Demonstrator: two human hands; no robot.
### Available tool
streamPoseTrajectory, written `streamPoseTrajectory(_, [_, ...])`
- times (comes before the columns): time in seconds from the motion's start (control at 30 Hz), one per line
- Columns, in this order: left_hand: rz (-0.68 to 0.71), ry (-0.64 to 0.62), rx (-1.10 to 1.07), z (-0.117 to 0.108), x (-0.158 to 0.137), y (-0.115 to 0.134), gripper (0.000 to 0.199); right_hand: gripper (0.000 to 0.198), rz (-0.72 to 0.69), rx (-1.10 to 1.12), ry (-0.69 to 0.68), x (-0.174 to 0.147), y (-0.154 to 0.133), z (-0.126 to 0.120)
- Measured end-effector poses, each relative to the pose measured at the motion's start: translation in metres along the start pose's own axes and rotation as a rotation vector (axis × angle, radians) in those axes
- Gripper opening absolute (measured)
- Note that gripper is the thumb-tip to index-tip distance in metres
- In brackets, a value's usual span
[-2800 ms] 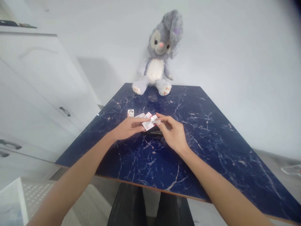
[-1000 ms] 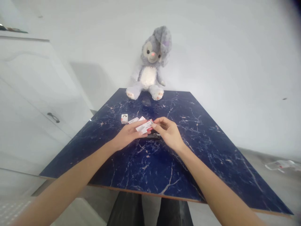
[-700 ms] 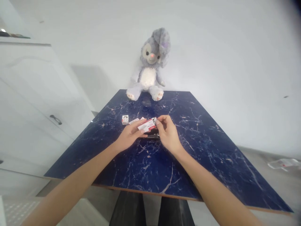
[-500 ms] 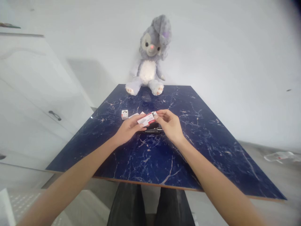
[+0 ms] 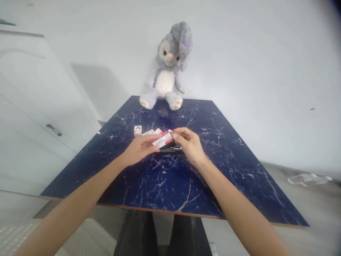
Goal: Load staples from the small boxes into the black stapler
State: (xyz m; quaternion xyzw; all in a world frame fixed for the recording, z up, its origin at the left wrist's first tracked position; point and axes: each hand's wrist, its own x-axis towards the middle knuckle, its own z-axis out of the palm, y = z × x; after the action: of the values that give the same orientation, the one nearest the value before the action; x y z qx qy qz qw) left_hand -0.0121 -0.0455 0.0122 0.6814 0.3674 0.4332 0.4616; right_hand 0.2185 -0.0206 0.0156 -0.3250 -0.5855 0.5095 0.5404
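Observation:
A small red-and-white printed box (image 5: 163,140) is held between both hands above the table. My left hand (image 5: 140,148) pinches its left end, thumb below and fingers above. At the other end, the thumb and fingertips of my right hand (image 5: 189,144) close on the box's right edge, where a small dark detail is too blurred to make out. Just under the box lies a black object with a silvery part (image 5: 172,149), partly covered by the hands. Behind my left fingers are white-and-red flat pieces (image 5: 157,131), and a small white box (image 5: 137,131) stands to their left.
The dark blue marbled table (image 5: 170,188) fills the middle. A grey plush rabbit (image 5: 165,71) sits at its back edge against the wall. White cabinet doors (image 5: 32,106) are on the left, and a clear plastic item (image 5: 309,179) lies on the floor at right.
The red-and-white box has tilted, showing more of its red edge, and sits slightly lower. My right fingers have shifted toward its end. The whole view has moved a little.

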Motion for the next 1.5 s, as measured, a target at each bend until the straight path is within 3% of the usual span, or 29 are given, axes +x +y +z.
streamPoseTrajectory(0.1, [0.009, -0.066, -0.016, -0.005, 0.002, -0.003, 0.047, 0.029, 0.068, -0.017, -0.174, 0.001, -0.003, -0.007])
streamPoseTrajectory(0.17, [0.005, -0.12, -0.034, -0.007, 0.004, -0.003, 0.046, 0.029, 0.034, -0.095, -0.212, 0.001, -0.005, -0.009])
streamPoseTrajectory(0.3, [0.005, -0.117, -0.071, -0.008, 0.004, 0.002, 0.051, 0.025, -0.051, -0.108, -0.147, 0.0, -0.005, -0.004])
streamPoseTrajectory(0.47, [0.012, -0.065, -0.048, -0.001, 0.004, 0.007, 0.055, 0.028, 0.163, 0.193, -0.081, 0.0, 0.004, 0.001])
streamPoseTrajectory(0.67, [0.012, -0.047, -0.009, 0.006, 0.007, 0.001, 0.053, 0.03, 0.202, 0.213, 0.154, -0.001, 0.005, 0.003])
streamPoseTrajectory(0.9, [-0.001, -0.082, 0.014, 0.004, 0.004, -0.003, 0.05, 0.031, 0.172, 0.052, 0.077, 0.004, 0.003, -0.008])
streamPoseTrajectory(1.03, [0.022, 0.009, -0.033, 0.006, 0.004, -0.001, 0.049, 0.024, 0.002, -0.235, 0.019, -0.003, -0.004, 0.001])
streamPoseTrajectory(1.13, [0.025, 0.09, -0.044, 0.009, 0.005, -0.001, 0.053, 0.029, -0.202, -0.396, -0.009, -0.013, -0.008, 0.013])
streamPoseTrajectory(1.2, [0.033, 0.153, -0.032, 0.007, 0.006, -0.003, 0.055, 0.033, -0.259, -0.443, -0.034, -0.014, -0.009, 0.014])
streamPoseTrajectory(1.27, [0.041, 0.242, -0.003, 0.0, 0.009, -0.007, 0.054, 0.035, -0.293, -0.52, 0.06, -0.008, -0.01, 0.007])
streamPoseTrajectory(1.4, [-0.004, 0.475, 0.302, -0.035, 0.016, -0.014, 0.043, 0.041, -0.231, -0.744, 0.409, 0.005, -0.009, -0.033])
streamPoseTrajectory(1.5, [-0.053, 0.567, 0.831, -0.059, 0.017, -0.015, 0.032, 0.058, -0.018, -0.837, 0.427, -0.008, -0.001, -0.06])
